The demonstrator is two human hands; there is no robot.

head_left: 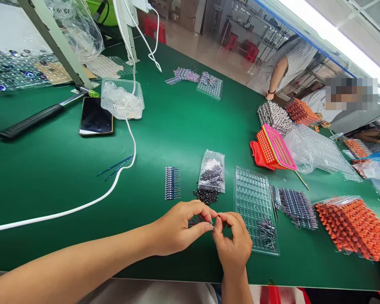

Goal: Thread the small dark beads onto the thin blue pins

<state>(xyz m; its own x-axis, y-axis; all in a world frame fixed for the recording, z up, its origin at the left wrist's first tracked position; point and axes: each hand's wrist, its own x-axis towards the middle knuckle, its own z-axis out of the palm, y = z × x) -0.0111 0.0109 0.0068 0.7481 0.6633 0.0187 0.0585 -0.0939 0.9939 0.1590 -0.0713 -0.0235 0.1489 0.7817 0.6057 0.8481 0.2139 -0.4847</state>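
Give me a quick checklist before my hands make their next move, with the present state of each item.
1. Left hand holding thin pieces: ok.
2. What the right hand grips: cannot tell, its fingertips hide it.
3. Black beads close by: ok, heaped just beyond the left hand.
4. All beads inside the clear bag: not ok, many lie loose on the green table.
5. White cable clear of both hands: ok, off to the left.

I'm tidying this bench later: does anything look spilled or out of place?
Black beads lie loose on the table at the near end of a plastic bag. It looks like a spill, though they may have been poured out deliberately.
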